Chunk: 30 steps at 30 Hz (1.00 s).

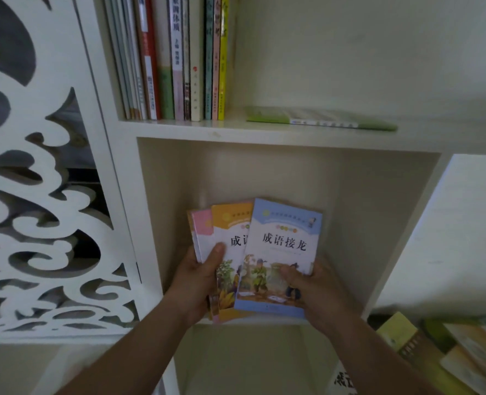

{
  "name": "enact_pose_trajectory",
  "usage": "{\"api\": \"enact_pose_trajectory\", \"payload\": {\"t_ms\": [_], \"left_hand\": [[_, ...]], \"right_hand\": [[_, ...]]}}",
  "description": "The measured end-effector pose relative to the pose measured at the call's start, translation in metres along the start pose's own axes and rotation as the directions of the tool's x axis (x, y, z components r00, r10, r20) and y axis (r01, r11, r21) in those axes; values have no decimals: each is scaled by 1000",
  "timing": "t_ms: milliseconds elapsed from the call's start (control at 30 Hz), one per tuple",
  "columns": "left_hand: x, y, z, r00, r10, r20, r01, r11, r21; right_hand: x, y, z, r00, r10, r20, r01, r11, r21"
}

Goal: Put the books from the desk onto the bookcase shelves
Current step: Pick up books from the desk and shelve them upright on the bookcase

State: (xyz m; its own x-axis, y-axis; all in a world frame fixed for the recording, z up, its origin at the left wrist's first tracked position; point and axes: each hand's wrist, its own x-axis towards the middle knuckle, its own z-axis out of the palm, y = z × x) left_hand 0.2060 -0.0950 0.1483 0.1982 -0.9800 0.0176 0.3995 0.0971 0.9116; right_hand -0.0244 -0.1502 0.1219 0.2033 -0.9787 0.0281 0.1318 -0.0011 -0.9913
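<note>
Both hands hold a fanned stack of books in the middle cubby of the bookcase.

Left hand [197, 276] grips the pink book [203, 228] and orange book [230, 243], thumb on top; right hand [319, 289] pinches the blue book [281, 252] at its lower corner. Stack sits at the cubby's [364, 195] front edge, not let go. Upper shelf [179, 128] already has upright books [176, 58] and a flat green book [321, 118]. More books [447, 354] lie lower right, probably still to do.

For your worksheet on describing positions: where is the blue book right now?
In the head view the blue book sits low and centre in the open cubby, overlapping the orange book on its left, with the right hand gripping its lower right corner.
</note>
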Motion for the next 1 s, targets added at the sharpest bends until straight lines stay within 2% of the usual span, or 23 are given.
{"api": "enact_pose_trajectory", "payload": {"t_ms": [67,167,300,433,533,633,700,767,867,933,1000], "left_hand": [[3,-2,5,997,39,-64,-35,997,65],[6,-3,12,992,69,-102,-57,991,119],[6,2,15,989,99,-107,-97,995,24],[5,4,9,997,-11,-80,11,1000,3],[6,-3,5,999,5,-54,1,994,111],[4,-3,6,997,23,-80,-12,991,131],[3,1,11,989,36,-140,-15,989,147],[2,9,17,985,93,-144,-61,974,216],[5,28,22,981,191,-19,-175,930,324],[7,32,23,978,170,124,-205,900,385],[4,27,25,972,87,219,-179,879,442]], "right_hand": [[2,2,2,1000,-5,-9,5,1000,-29],[3,2,1,999,12,-30,-11,999,43],[12,1,-12,983,124,-134,-91,970,226],[13,-2,-14,985,160,-71,-147,977,155],[9,-4,-7,989,142,52,-143,989,25],[7,-6,-4,990,87,108,-87,996,-8],[5,-7,-1,994,58,93,-59,998,6],[7,-10,2,998,37,49,-39,999,31],[11,-21,6,998,-47,-33,47,999,3],[13,-25,10,995,-89,-35,87,993,-74],[10,-28,19,995,-100,20,102,986,-133]]}}
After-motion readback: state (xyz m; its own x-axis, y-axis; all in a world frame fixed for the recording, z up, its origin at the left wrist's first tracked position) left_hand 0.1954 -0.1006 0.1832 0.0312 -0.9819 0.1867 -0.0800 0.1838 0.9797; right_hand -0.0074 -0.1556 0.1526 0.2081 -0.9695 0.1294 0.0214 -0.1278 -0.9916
